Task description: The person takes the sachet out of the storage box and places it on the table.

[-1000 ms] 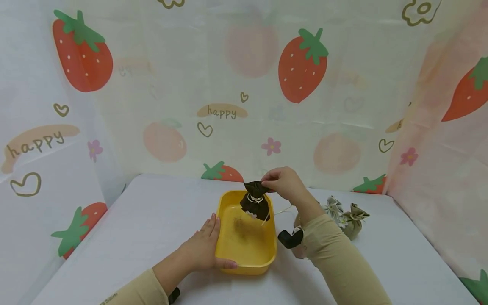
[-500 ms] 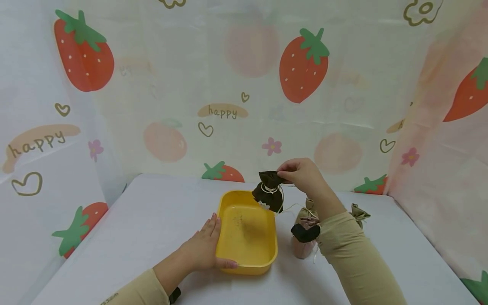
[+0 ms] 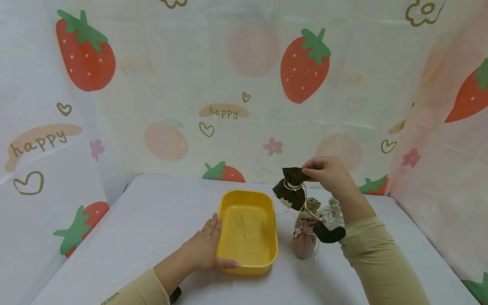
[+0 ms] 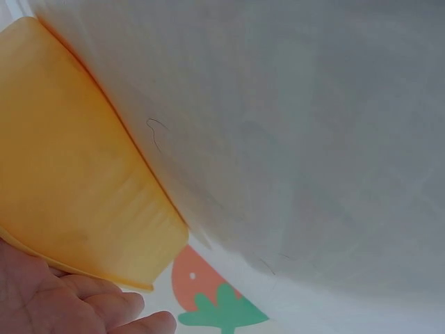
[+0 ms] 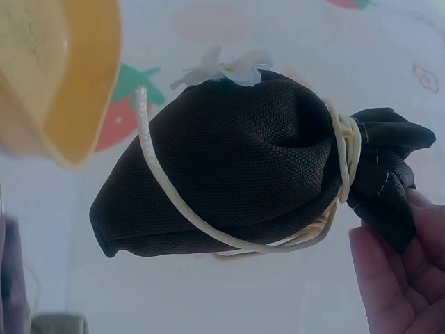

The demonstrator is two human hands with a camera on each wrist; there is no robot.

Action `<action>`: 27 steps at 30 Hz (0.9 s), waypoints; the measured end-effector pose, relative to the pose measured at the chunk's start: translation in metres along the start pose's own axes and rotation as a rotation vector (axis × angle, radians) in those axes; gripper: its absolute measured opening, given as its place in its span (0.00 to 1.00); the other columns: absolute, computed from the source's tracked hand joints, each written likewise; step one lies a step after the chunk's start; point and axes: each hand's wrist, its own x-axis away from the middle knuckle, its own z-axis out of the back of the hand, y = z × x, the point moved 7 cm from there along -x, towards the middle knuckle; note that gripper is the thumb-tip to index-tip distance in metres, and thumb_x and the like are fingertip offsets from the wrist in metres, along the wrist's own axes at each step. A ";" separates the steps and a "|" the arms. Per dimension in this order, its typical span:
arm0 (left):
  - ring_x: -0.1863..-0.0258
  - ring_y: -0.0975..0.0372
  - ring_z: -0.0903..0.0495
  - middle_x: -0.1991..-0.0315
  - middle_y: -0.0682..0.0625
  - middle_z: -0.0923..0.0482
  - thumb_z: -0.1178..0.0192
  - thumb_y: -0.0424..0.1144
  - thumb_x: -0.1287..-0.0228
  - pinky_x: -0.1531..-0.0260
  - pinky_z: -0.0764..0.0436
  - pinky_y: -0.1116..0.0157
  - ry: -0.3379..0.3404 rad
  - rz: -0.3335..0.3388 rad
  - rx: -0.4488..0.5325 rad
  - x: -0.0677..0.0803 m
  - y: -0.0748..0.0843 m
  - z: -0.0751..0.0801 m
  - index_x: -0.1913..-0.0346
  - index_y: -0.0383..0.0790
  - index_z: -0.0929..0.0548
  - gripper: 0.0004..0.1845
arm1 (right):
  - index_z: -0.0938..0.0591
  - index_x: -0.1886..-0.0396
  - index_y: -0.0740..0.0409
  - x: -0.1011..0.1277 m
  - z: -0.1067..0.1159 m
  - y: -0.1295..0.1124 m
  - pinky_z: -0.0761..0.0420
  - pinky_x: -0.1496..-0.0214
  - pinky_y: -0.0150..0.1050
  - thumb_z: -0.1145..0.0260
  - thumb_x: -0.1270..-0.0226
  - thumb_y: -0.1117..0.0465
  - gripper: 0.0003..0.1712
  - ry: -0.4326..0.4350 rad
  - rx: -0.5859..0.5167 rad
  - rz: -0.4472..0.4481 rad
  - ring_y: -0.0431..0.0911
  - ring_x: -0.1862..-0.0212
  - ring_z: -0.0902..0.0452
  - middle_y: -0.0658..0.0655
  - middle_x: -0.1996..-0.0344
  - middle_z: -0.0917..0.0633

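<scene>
Right hand [image 3: 328,173] pinches dark pouch [image 3: 290,188] by its tied neck, in the air right of yellow tray [image 3: 247,264]. Left hand [image 3: 203,250] flat on tray's rim, fingers straight. Tray holds only specks.

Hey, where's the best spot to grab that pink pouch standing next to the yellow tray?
Probably the gathered neck of the pink pouch, pinched from above. It stands upright beside the yellow tray with its tied top up, and the right hand pinches the dark brown pouch by its neck the same way. Other small pouches crowd its far side.
</scene>
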 end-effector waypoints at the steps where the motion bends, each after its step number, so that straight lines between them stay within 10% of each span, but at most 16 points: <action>1: 0.29 0.50 0.59 0.28 0.40 0.67 0.49 0.81 0.69 0.38 0.44 0.47 0.000 0.000 -0.003 0.000 0.000 0.000 0.29 0.32 0.59 0.72 | 0.18 0.59 0.65 0.002 0.005 0.001 0.22 0.52 0.43 0.37 0.37 0.60 0.13 0.008 0.003 0.002 0.39 0.64 0.18 0.54 0.66 0.16; 16: 0.30 0.49 0.59 0.28 0.39 0.67 0.51 0.82 0.69 0.38 0.44 0.47 0.006 0.002 -0.031 -0.002 -0.003 -0.003 0.29 0.32 0.59 0.72 | 0.23 0.58 0.75 0.032 0.056 0.041 0.23 0.63 0.24 0.38 0.37 0.61 0.17 0.112 -0.037 -0.010 0.31 0.69 0.20 0.36 0.75 0.19; 27: 0.30 0.49 0.59 0.28 0.39 0.68 0.52 0.83 0.71 0.38 0.44 0.47 0.002 0.001 -0.035 -0.005 -0.004 -0.006 0.29 0.32 0.59 0.73 | 0.22 0.56 0.74 0.058 0.070 0.077 0.23 0.63 0.25 0.38 0.36 0.60 0.18 0.093 0.077 -0.076 0.32 0.68 0.20 0.48 0.70 0.16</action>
